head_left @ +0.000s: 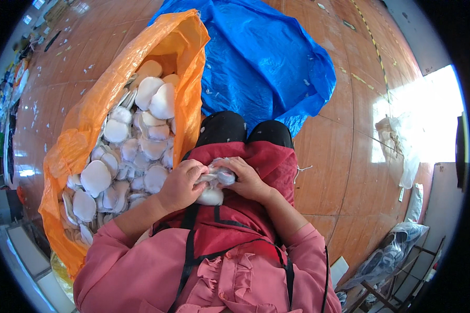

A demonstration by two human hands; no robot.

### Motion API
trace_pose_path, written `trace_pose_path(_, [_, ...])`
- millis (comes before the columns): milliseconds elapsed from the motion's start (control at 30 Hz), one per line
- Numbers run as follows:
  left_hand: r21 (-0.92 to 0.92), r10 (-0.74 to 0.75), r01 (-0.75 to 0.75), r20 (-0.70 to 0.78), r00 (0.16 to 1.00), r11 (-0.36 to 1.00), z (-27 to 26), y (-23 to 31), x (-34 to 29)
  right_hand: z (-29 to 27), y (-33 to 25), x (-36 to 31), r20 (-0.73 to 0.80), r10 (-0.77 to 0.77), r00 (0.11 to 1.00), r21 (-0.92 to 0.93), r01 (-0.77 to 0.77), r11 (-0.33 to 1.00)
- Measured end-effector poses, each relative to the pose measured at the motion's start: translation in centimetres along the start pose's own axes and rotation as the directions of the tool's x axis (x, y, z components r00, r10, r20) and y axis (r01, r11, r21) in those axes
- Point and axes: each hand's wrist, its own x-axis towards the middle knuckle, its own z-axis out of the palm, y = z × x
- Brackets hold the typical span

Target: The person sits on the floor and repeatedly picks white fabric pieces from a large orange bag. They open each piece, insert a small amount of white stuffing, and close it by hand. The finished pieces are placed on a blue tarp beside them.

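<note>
Above the red apron [269, 219] on my lap, my left hand [181, 187] and my right hand [247, 181] meet at a white, rounded padded piece [212, 196] with fuzzy edges. My left thumb and fingers pinch its left side, while my right fingers curl over its upper right. Part of it is covered by my fingers, and a greyish fluffy part shows between the hands. Close by on the left, an orange woven sack [78, 138] gapes open, filled with many similar flat white rounded pads [95, 178].
A blue plastic sheet or sack [266, 62] lies ahead of my knees. Scraps of white fluff dot the reddish-brown floor [324, 172]. To the right are a clear plastic bag [402, 151] by a bright opening and a wrapped bundle [386, 255] near a dark metal frame.
</note>
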Motion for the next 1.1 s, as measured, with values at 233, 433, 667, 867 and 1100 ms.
trace_pose_path(233, [-0.382, -0.214, 0.307, 0.266, 0.940, 0.872, -0.8, -1.8, 0.3, 2.3, -1.0, 0.0, -0.132, 0.146, 0.980, -0.022, -0.151, 0.988])
trace_pose_path(433, [-0.325, -0.233, 0.234, 0.040, 0.972, 0.916, 1.2, -1.2, -0.4, 3.5, -0.7, 0.7, -0.216, 0.159, 0.964, -0.031, -0.169, 0.985])
trace_pose_path(667, [-0.251, -0.289, 0.248, -0.139, 0.947, 0.936, 2.3, -1.6, -1.3, 3.3, -0.8, 2.4, -0.176, 0.182, 0.968, 0.097, -0.167, 0.981])
trace_pose_path(867, [-0.418, -0.464, 0.345, -0.223, 0.857, 0.840, 2.9, -3.3, -2.3, 3.0, 1.5, 1.1, -0.091, 0.374, 0.923, 0.708, -0.205, 0.676])
trace_pose_path(1100, [-0.592, -0.557, 0.342, -0.224, 0.800, 0.730, 3.7, -4.0, -2.8, 2.8, 0.8, 0.7, 0.097, 0.506, 0.857, 0.730, -0.407, 0.549])
